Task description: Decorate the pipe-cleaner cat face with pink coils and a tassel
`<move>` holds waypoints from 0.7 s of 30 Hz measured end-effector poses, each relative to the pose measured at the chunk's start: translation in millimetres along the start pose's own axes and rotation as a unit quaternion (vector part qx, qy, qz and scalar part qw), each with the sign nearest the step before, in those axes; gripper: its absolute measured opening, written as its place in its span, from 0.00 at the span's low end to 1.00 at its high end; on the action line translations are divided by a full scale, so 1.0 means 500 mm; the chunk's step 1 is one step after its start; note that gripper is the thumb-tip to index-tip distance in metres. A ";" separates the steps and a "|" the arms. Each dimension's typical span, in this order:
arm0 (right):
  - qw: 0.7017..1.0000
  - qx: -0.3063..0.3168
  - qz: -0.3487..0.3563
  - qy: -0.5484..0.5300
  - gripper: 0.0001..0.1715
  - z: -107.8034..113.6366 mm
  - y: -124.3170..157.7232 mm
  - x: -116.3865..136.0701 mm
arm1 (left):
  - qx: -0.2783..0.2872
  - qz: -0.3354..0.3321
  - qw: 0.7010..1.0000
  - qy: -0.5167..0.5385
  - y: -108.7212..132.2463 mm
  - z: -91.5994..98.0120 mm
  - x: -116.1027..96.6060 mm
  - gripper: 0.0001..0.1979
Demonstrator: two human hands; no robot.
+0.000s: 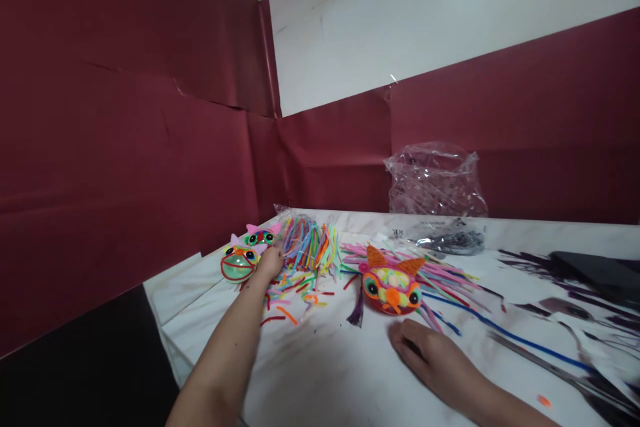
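Observation:
My left hand point(271, 262) reaches forward to the left edge of a bundle of coloured pipe cleaners point(305, 243); its fingers are mostly hidden. Beside it sit two animal-face crafts with pipe-cleaner trim: a green one with a red outline point(239, 265), and behind it one with pink ears point(263, 236). My right hand point(420, 348) rests on the table in a loose fist, with nothing visible in it. Just beyond it is an orange-eared animal face point(393, 285) with big green-rimmed eyes and a red lower edge. A dark purple tassel point(357, 312) lies at its left.
Cut pipe-cleaner pieces point(295, 297) are scattered in the middle. Pink pipe cleaners point(450, 277) and a long blue one point(515, 333) lie behind and right. Scissors point(555, 370) lie at right near a dark flat object point(595, 273). A clear plastic bag point(437, 180) stands against the wall.

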State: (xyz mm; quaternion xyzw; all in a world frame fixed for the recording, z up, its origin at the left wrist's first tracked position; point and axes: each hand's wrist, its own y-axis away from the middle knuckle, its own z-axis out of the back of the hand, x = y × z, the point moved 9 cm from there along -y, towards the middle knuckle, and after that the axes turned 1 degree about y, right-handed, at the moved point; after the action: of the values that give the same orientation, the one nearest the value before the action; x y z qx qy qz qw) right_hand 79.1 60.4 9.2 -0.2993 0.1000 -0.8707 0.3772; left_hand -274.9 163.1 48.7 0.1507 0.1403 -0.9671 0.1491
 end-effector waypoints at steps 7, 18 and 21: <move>1.000 0.000 -0.003 -0.002 0.11 0.000 0.003 -0.002 | 0.001 -0.015 1.000 -0.012 0.032 0.015 -0.018 0.16; 1.000 -0.004 0.009 0.009 0.12 0.000 0.002 -0.001 | -0.132 -0.099 0.984 -0.064 0.272 0.201 -0.109 0.05; 1.000 -0.008 0.022 0.005 0.12 0.001 0.005 0.004 | -0.292 -0.200 0.935 -0.032 0.429 0.335 -0.160 0.04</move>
State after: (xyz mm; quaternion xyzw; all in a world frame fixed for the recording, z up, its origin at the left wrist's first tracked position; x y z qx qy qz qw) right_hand 79.4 57.3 9.6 -0.2959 0.1155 -0.8628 0.3933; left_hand -173.0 -66.7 179.9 0.0381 0.4389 -0.8977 -0.0052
